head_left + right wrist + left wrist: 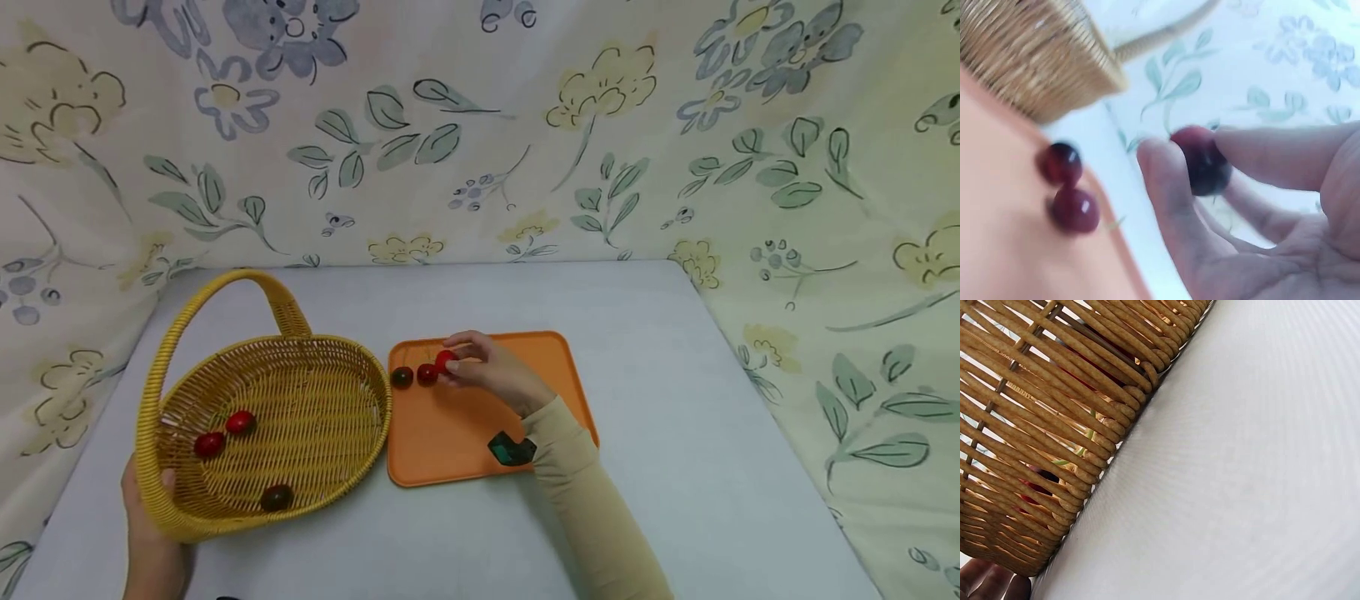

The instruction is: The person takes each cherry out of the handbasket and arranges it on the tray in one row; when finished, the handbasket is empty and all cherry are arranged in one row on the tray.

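Observation:
My right hand (487, 371) pinches a red cherry (1200, 159) between thumb and fingertips, over the orange tray (465, 433). Just left of the fingers, a dark red cherry (427, 374) and a darker cherry (402, 377) lie side by side on the tray. My left hand (152, 521) grips the near left side of the yellow wicker basket (330, 508), its thumb over the rim. In the left wrist view only some fingertips (994, 581) show, against the basket's lower edge. Inside the basket lie two red cherries (241, 422) (209, 445) and a dark one (277, 497).
The basket's tall arched handle (168, 358) rises above its left part. Its right rim meets the tray's left edge. Both stand on a white table (675, 467), with a floral cloth (480, 125) hanging behind. A dark green faceted patch (512, 449) shows at the right wrist.

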A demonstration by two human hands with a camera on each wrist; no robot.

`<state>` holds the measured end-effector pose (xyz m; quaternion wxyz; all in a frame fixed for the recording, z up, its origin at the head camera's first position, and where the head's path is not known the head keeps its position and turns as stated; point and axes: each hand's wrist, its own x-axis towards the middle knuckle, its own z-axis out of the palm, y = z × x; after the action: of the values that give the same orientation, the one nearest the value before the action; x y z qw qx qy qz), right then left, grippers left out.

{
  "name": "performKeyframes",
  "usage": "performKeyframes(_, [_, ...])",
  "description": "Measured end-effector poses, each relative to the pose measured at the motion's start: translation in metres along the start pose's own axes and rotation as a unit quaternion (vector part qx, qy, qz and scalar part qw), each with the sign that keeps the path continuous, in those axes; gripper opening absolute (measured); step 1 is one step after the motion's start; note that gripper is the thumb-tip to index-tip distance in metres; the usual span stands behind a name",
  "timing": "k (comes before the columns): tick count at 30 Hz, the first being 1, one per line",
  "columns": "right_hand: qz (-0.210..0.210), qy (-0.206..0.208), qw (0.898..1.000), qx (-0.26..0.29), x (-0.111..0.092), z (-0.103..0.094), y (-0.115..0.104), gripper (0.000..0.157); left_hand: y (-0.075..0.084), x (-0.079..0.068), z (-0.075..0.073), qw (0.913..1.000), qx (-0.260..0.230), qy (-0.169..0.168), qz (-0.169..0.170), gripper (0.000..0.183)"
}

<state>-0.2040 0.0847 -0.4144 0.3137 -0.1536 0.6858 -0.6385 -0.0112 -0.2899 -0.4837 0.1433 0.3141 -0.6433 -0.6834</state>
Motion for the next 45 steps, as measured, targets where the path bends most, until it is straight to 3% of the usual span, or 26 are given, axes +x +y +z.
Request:
performKeyframes(6, [0.011, 0.062, 0.996, -0.067, 0.005, -0.006, 0.017, 0.038, -0.004, 0.004, -0.002, 0.9998, -0.009, 0.015, 0.010, 0.051])
performKeyframes(11, [0.027, 0.124, 0.983, -0.132, 0.017, -0.007, 0.027, 0.031, -0.008, 0.005, -0.004, 0.9996, -0.002, 0.010, 0.025, 0.050])
performKeyframes(15, [0.014, 0.145, 0.974, -0.172, 0.024, -0.006, 0.034, 0.034, -0.008, 0.003, -0.003, 0.9991, 0.017, 0.000, 0.040, 0.050])
performKeyframes(20, [0.010, 0.143, 0.972, -0.185, 0.028, -0.004, 0.039, 0.035, -0.007, 0.003, -0.002, 0.9994, 0.027, 0.010, 0.020, 0.052])
performKeyframes(25, [0.020, 0.149, 0.971, -0.188, 0.028, -0.003, 0.042, 0.032, -0.007, 0.002, -0.002, 0.9995, 0.018, 0.014, 0.022, 0.051])
performKeyframes(31, [0.014, 0.157, 0.957, -0.242, 0.029, -0.002, 0.045, 0.035, -0.008, 0.004, -0.003, 0.9995, 0.025, 0.008, 0.017, 0.053])
performKeyframes(45, [-0.002, 0.140, 0.951, -0.276, 0.029, 0.002, 0.050, 0.040, -0.010, 0.004, -0.003, 0.9990, 0.017, 0.002, 0.042, 0.050])
